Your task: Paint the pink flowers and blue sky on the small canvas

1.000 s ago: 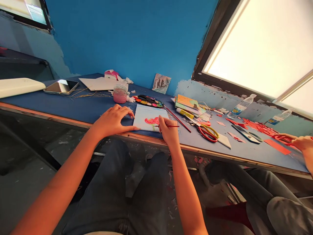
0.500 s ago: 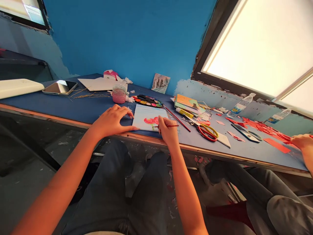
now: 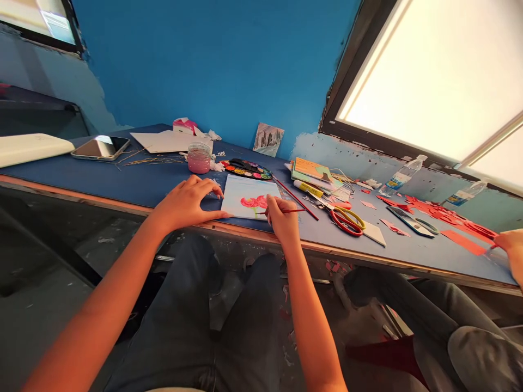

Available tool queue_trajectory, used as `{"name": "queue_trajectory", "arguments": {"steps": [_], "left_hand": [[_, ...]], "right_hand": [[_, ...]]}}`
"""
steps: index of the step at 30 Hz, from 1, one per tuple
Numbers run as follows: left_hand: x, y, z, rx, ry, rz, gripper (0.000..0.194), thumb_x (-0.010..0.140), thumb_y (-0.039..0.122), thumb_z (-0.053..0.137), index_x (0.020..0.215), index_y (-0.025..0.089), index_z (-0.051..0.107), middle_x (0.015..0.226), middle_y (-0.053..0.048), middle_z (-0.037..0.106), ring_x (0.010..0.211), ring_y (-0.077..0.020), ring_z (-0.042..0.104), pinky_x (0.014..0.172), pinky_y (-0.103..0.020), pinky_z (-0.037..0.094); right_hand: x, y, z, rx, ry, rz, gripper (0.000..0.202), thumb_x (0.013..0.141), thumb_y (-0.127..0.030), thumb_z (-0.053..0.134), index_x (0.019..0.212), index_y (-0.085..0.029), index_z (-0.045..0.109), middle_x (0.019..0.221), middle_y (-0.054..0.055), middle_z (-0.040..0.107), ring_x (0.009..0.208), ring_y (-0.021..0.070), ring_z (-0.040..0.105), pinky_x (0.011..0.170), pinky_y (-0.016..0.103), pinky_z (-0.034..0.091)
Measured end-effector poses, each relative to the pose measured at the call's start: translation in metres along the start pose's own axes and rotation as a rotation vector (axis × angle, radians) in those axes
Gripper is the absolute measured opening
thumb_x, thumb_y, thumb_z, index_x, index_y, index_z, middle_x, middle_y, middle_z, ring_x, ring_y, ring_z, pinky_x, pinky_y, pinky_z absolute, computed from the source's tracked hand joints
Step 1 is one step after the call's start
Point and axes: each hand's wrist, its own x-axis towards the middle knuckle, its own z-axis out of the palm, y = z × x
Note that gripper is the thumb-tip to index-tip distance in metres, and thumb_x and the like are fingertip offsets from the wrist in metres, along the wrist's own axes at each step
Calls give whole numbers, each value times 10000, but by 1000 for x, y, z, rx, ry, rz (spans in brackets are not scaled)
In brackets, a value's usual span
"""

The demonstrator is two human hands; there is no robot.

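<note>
Right hand (image 3: pixel 281 215) pinches brush (image 3: pixel 295 210) over painting (image 3: pixel 237 190) near tabletop (image 3: pixel 143 184) front edge; left hand (image 3: pixel 190 197) unclenched, thumb at painting's near-left corner, bare room toward phone (image 3: pixel 101 148).

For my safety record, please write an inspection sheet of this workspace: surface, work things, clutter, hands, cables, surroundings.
Surface: dark-blue tabletop with wooden edge.
Work things: flat pale-blue panel with red flowers, black oval paint palette, clear jar of pink liquid.
Clutter: metal scissors with red and yellow handles, red paper scraps.
Hands: left hand at panel's left edge; right hand holds thin dark-red paintbrush.
Cables: thin pale loops beside stacked coloured sheets; cannot tell if cable.
Surroundings: blue painted wall; another person's hand, far right.
</note>
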Motion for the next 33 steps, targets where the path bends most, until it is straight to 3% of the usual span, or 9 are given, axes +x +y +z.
{"name": "queue_trajectory", "arguments": {"steps": [11, 22, 29, 33], "left_hand": [[0, 0, 1, 1, 4, -3, 564, 802, 750, 596, 1094, 268, 617, 1229, -34, 637, 1143, -284, 522, 1000, -472, 436], [0, -1, 3, 9, 14, 0, 567, 789, 760, 601, 1091, 281, 612, 1239, -28, 638, 1142, -278, 524, 998, -466, 435], [0, 3, -2, -12, -9, -5, 548, 808, 738, 599, 1085, 266, 614, 1233, -34, 641, 1132, -276, 521, 1008, -455, 419], [0, 3, -3, -18, -18, -17, 582, 800, 760, 589, 1101, 263, 621, 1232, -46, 641, 1129, -281, 516, 1013, -453, 410]], "right_hand": [[4, -2, 1, -174, 1, 47, 556, 996, -423, 410, 497, -186, 472, 498, -15, 548, 560, 105, 498, 770, 267, 370], [4, -5, 1, -136, -13, 111, 534, 1003, -372, 425, 499, -194, 440, 493, -15, 523, 554, 113, 478, 674, 257, 340], [5, 0, 1, -141, 25, 83, 596, 1000, -511, 395, 495, -197, 444, 494, -5, 535, 549, 112, 485, 667, 254, 341], [5, 0, 2, -149, 35, 88, 584, 994, -488, 404, 493, -194, 456, 505, -3, 550, 558, 112, 485, 670, 259, 334]]}}
